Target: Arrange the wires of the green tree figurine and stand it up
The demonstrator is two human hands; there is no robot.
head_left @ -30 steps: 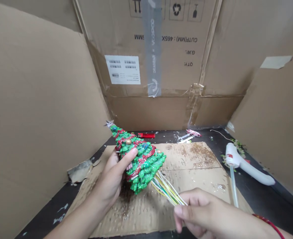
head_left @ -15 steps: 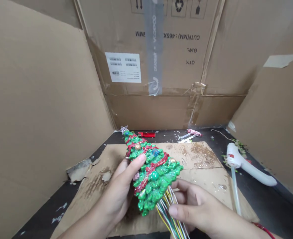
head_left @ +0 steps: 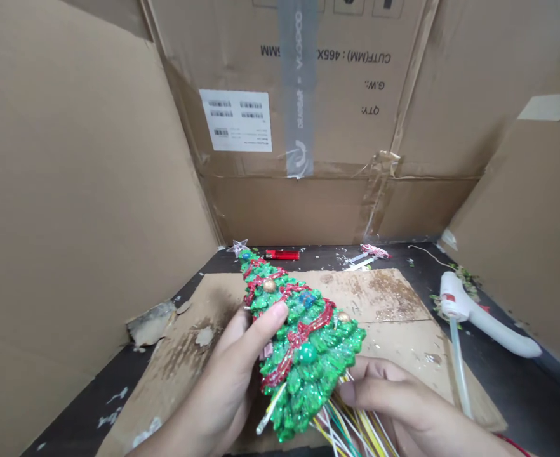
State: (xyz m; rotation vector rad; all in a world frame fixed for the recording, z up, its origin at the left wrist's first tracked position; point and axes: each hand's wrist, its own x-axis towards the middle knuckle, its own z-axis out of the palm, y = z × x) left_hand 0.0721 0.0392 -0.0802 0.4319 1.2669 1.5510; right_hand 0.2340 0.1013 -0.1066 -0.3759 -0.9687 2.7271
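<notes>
My left hand (head_left: 230, 368) grips a glittery green model Christmas tree (head_left: 306, 349), its fingers curled over the front and its tip pointing away from me. Red ribbon, gold baubles and a small silver star (head_left: 239, 247) decorate the tree. From its wide base, a bundle of thin yellow, white and green strands (head_left: 351, 422) fans out toward me. My right hand (head_left: 389, 397) sits at the base with its fingers around these strands. One white strand (head_left: 270, 409) lies across the lower front of the tree.
A stained cardboard sheet (head_left: 385, 304) lies on a dark surface (head_left: 94, 381) between cardboard walls (head_left: 94, 158). A white hot glue gun (head_left: 475, 320) with a clear glue stick (head_left: 460, 368) lies to the right. A red lighter (head_left: 281, 254) lies at the back.
The tree has moved right and toward me, with its base lower in view. My right hand has moved up against the base, and the strands now spread wider.
</notes>
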